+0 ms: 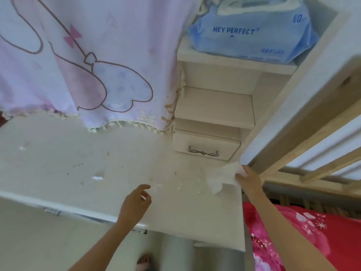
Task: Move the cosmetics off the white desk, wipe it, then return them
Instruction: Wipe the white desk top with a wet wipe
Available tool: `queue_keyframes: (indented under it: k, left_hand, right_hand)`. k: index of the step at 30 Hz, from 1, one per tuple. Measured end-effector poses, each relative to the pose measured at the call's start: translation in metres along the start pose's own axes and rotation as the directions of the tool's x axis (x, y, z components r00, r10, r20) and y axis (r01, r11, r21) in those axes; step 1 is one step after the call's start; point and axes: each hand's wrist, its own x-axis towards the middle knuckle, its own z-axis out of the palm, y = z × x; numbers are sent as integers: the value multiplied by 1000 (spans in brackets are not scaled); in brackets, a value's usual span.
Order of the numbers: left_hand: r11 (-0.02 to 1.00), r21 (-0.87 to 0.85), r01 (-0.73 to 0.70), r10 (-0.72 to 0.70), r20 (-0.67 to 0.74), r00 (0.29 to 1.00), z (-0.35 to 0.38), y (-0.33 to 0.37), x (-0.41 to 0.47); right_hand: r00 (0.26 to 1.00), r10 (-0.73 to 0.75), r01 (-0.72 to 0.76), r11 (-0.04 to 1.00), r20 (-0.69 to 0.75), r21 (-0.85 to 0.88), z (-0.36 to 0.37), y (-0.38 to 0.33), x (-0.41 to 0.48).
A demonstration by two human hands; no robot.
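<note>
- Now my right hand [248, 180] pinches a crumpled wipe [222, 178] at the white desk's [78, 153] 3 o'clock edge.
- Its long axis trails toward 8 o'clock.
- My left hand [136, 202] hovers loosely curled, empty, near 6 o'clock.
- A wipes pack [252, 36] sits shelved at 1 o'clock.

Left hand [136, 202] extended, fingers loosely curled; right hand [248, 178] pinches wipe [220, 178].

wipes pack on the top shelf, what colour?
Light blue wipes pack with darker blue lettering, on the white shelf; head view shows it.
</note>
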Motion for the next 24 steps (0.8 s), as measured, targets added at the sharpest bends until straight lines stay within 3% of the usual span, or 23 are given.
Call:
queue_keyframes:
  k: [5, 8, 12, 14, 17, 22, 24]
  left_hand:
    - [995, 17, 101, -95, -208, 973, 28, -20, -29]
    - [965, 236, 117, -43, -297, 954, 45, -28, -33]
    - [896, 409, 171, -17, -353, 935, 64, -33, -39]
    - [862, 460, 215, -34, -370, 929, 66, -38, -41]
    - [815, 518, 258, -101, -311, 945, 64, -47, -41]
    - [826, 518, 222, -141, -193, 971, 46, -54, -43]
    - [851, 487, 194, -132, -160, 978, 35, -53, -44]
  right_hand:
    - [979, -183, 195, 967, 85, -162, 8, 23, 16]
    - [932, -349, 350, 783, 102, -515, 10, 26, 14]
    - [791, -582, 560, 562, 191, -609, 26, 31, -1]
    - [790, -513, 594, 507, 334, -625, 34, 36, -3]
    - [843, -311, 533, 582, 438, -614, 44, 49, 14]
    - [800, -343, 596, 542, 492, -592, 52, 39, 26]
    - [779, -386, 622, 570, 494, -536, 61, 29, 26]
